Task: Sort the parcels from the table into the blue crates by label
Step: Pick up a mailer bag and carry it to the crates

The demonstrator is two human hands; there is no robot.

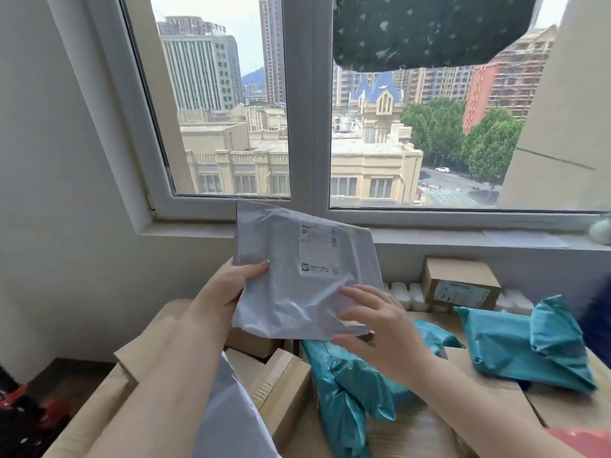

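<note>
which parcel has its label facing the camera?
The grey poly mailer held up by both hands, white label visible. The teal bags on the table show none.

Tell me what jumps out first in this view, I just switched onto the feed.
A grey plastic mailer is held up at centre frame, label facing the camera; the left hand grips its left edge and the right hand touches its lower right corner. Below and to the right lie teal mailers among cardboard boxes. Behind, a big window shows city buildings.

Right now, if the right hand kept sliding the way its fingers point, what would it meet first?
The right hand points up-left across the grey parcel it touches; next would probably be the left hand's thumb.
</note>
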